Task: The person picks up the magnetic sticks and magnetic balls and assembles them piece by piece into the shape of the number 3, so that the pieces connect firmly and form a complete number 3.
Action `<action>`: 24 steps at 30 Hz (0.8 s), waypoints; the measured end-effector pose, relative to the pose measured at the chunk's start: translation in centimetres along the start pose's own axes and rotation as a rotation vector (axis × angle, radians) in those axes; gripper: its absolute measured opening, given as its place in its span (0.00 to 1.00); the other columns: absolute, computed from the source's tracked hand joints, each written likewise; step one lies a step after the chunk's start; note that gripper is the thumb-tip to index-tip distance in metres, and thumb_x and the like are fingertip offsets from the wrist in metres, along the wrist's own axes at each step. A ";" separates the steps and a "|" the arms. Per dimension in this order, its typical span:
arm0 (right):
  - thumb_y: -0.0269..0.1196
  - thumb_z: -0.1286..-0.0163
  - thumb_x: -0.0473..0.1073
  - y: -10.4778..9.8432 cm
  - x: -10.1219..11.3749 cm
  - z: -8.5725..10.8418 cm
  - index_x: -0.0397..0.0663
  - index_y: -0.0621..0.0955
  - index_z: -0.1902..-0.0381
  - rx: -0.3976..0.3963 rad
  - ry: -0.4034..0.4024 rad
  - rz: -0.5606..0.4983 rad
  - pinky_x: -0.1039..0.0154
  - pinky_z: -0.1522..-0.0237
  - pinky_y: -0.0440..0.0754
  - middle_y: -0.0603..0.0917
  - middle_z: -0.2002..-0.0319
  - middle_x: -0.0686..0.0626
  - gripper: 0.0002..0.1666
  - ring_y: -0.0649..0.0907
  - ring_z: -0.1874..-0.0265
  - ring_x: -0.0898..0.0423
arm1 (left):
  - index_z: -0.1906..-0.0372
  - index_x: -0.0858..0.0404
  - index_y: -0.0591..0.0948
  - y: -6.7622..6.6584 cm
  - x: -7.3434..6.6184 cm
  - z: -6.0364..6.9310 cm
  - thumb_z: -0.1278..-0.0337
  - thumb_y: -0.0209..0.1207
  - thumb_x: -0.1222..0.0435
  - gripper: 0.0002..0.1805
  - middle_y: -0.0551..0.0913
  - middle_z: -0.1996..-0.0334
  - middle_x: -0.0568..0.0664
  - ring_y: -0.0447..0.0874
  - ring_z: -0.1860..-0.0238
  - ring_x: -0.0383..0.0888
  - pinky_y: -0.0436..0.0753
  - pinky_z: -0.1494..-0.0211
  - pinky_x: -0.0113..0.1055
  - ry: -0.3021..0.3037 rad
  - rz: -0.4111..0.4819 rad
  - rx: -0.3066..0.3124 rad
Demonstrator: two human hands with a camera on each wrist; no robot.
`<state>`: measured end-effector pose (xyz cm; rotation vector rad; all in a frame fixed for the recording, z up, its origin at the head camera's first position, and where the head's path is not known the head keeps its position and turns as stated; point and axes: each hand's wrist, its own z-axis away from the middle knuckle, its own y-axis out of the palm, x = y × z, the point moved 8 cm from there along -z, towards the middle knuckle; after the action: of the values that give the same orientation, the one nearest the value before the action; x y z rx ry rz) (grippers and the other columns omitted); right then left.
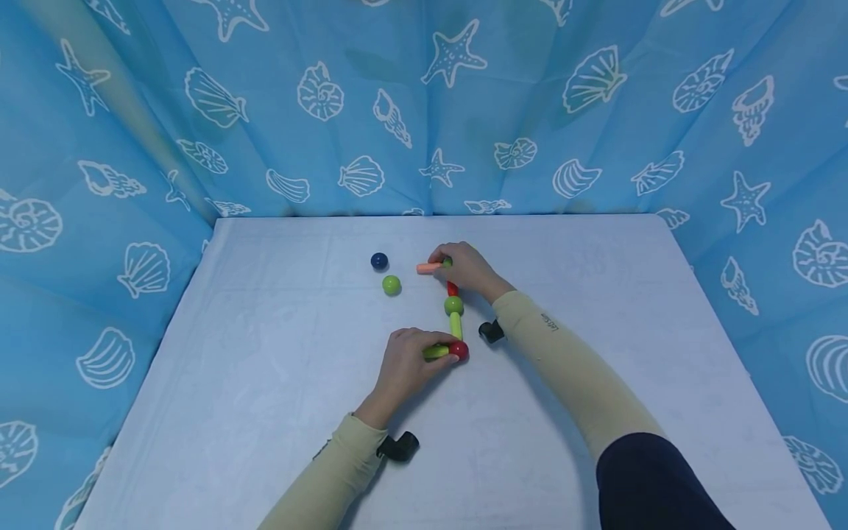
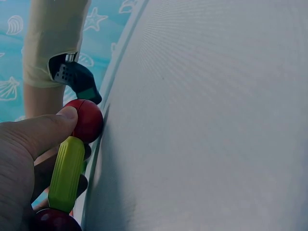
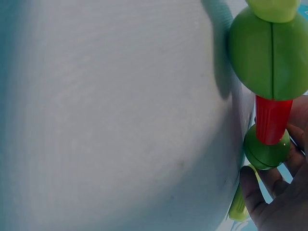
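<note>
My left hand (image 1: 405, 362) grips a red ball (image 1: 458, 350) with a yellow-green magnetic-toy-style stick (image 2: 66, 173) joined to it. The thumb presses the ball; a dark red ball (image 2: 55, 221) sits at the stick's other end. From the first red ball another yellow-green stick (image 1: 456, 325) leads up to a green ball (image 1: 453, 305). Beyond that, a red stick (image 3: 273, 120) joins a farther green ball (image 3: 267, 150), which my right hand (image 1: 469, 266) pinches between thumb and fingers. An orange stick (image 1: 427, 269) points left from the right fingertips; its joint is partly hidden.
A dark blue ball (image 1: 379, 261) and a loose green ball (image 1: 391, 285) lie left of my right hand on the white-covered table (image 1: 232, 353). A blue curtain (image 1: 397, 110) with seashells hangs behind. Each wrist bears a black camera (image 1: 399, 447).
</note>
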<state>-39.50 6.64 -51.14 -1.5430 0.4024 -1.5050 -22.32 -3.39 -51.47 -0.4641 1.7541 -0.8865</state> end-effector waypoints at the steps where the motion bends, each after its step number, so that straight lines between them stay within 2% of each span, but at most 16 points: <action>1: 0.65 0.28 0.43 0.0 0.0 0.0 0.51 0.83 0.44 -0.001 0.000 0.001 0.51 0.38 0.75 0.82 0.46 0.48 0.16 0.75 0.48 0.49 | 0.46 0.49 0.88 0.0 0.0 0.0 0.41 0.72 0.54 0.18 0.90 0.56 0.40 0.81 0.56 0.41 0.71 0.36 0.51 0.001 0.000 0.000; 10: 0.64 0.27 0.47 -0.1 -1.0 0.2 0.53 0.80 0.40 -0.015 0.033 -0.023 0.51 0.34 0.73 0.80 0.41 0.48 0.19 0.75 0.41 0.49 | 0.47 0.50 0.88 0.0 0.0 0.0 0.42 0.72 0.54 0.18 0.90 0.57 0.40 0.81 0.55 0.41 0.71 0.35 0.51 -0.006 -0.003 0.000; 15: 0.62 0.25 0.51 -0.5 -1.8 0.8 0.51 0.77 0.35 -0.043 0.019 -0.039 0.49 0.32 0.72 0.78 0.36 0.46 0.25 0.74 0.36 0.48 | 0.47 0.49 0.88 0.1 0.0 0.0 0.43 0.72 0.53 0.18 0.90 0.56 0.40 0.82 0.55 0.41 0.71 0.35 0.51 -0.012 -0.024 -0.008; 18: 0.61 0.25 0.50 -0.8 -2.3 1.3 0.50 0.75 0.32 -0.061 0.012 -0.046 0.49 0.33 0.73 0.78 0.36 0.45 0.27 0.76 0.37 0.47 | 0.47 0.49 0.88 0.1 0.0 0.0 0.43 0.72 0.53 0.18 0.90 0.56 0.40 0.82 0.54 0.41 0.71 0.36 0.51 -0.010 -0.034 -0.013; 24: 0.58 0.23 0.52 -1.3 -3.4 1.8 0.55 0.77 0.33 -0.073 -0.004 -0.036 0.50 0.33 0.72 0.78 0.37 0.46 0.24 0.76 0.36 0.48 | 0.47 0.49 0.88 0.1 0.0 0.0 0.43 0.72 0.53 0.18 0.90 0.56 0.40 0.82 0.55 0.41 0.72 0.36 0.50 -0.011 -0.044 -0.015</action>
<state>-38.99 10.56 -51.95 -1.6181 0.4337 -1.5289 -22.34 -3.31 -51.49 -0.5180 1.7471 -0.9001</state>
